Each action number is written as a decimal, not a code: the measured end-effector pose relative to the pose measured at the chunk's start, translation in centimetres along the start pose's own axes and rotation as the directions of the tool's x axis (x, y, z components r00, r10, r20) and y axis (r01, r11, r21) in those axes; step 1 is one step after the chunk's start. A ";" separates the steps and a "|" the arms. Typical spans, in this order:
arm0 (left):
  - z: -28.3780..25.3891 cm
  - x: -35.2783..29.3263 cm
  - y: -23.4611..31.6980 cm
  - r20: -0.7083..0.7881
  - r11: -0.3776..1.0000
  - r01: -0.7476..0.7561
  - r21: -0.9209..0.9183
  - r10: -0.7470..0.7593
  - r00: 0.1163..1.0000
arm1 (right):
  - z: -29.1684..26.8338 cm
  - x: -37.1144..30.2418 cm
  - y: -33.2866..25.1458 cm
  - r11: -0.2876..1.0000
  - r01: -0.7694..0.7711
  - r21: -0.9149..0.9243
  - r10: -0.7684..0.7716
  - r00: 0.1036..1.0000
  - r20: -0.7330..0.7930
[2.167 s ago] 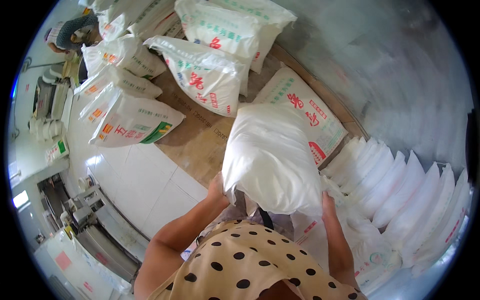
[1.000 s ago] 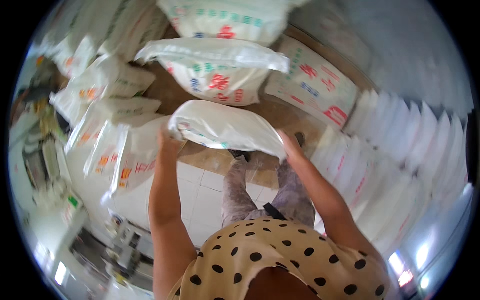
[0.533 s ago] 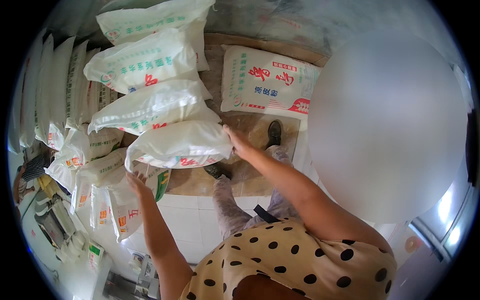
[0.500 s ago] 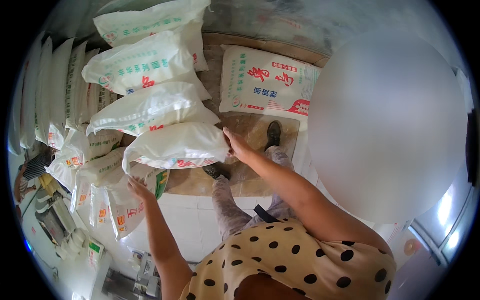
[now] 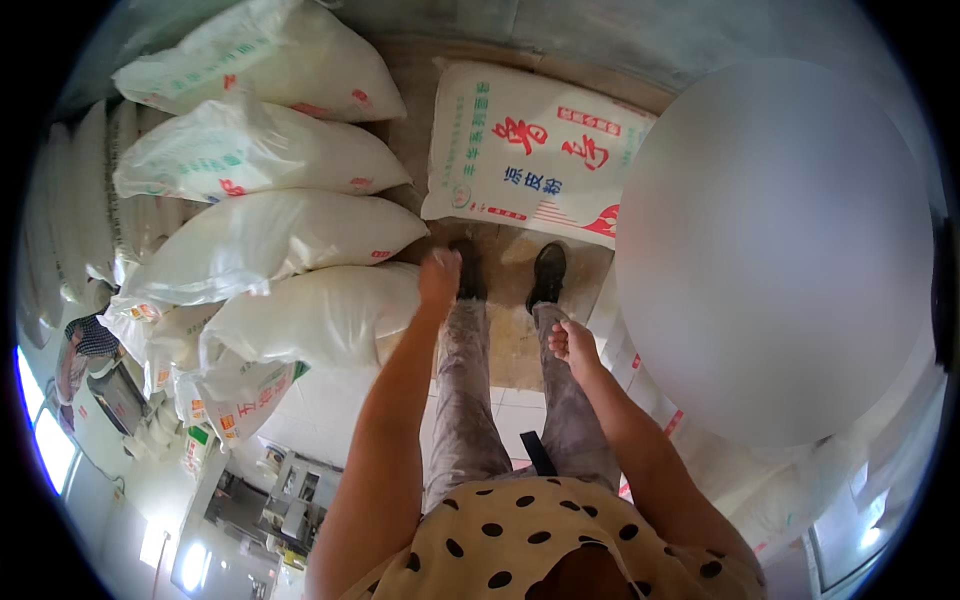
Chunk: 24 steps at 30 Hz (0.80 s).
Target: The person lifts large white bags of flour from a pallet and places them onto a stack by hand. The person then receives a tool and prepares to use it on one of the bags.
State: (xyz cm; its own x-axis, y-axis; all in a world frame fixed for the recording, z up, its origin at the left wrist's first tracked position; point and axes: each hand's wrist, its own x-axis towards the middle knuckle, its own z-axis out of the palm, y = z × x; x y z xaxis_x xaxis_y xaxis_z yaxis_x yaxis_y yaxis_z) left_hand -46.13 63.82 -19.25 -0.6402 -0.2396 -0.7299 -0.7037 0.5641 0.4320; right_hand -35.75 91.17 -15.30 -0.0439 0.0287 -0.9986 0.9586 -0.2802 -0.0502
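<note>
My left hand (image 5: 440,272) hangs just right of the nearest white woven sack (image 5: 305,318), apart from it and in front of my shoe; motion smears its fingers. My right hand (image 5: 573,345) is held above my right leg with its fingers curled in, and nothing shows in it. Beyond the nearest sack, a second sack (image 5: 285,240), a third sack (image 5: 270,150) and a fourth sack (image 5: 270,60) lean in a row. All are full, with green and red print. Past my shoes, another printed sack (image 5: 535,150) lies flat.
More white sacks (image 5: 90,210) stand packed at the far left, and a sack with red print (image 5: 245,395) sits at the row's near end. My black shoes (image 5: 549,272) are on a brown board (image 5: 510,350). Kitchen equipment (image 5: 295,495) stands lower left.
Both hands have come off the nearest sack. My left hand has swung right to the sack's right end; my right hand has drawn back toward my body. My left foot has moved beside the right.
</note>
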 end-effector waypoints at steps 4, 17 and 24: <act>3.0 13.0 -6.9 -0.235 0.949 -0.005 0.316 0.083 0.968 | 2.6 6.1 2.3 0.989 -0.071 0.130 0.065 0.997 0.044; 11.0 26.7 -12.1 -0.110 0.748 0.305 -0.590 -0.448 0.887 | 10.6 22.8 1.7 0.983 -0.119 0.142 0.120 0.993 0.000; 12.6 14.8 -4.3 -0.248 0.689 0.118 -0.715 -0.408 0.879 | 15.0 27.6 0.9 0.743 -0.286 0.605 -0.196 0.771 0.606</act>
State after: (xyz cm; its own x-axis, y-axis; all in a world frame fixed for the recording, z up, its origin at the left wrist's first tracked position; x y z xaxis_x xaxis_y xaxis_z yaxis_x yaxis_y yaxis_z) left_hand -48.69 67.86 -38.58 -0.3523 -0.6364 -0.6862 -0.7806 -0.2046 0.5906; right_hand -40.34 77.29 -43.16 -0.3924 -0.5043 -0.7693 0.5545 -0.7969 0.2396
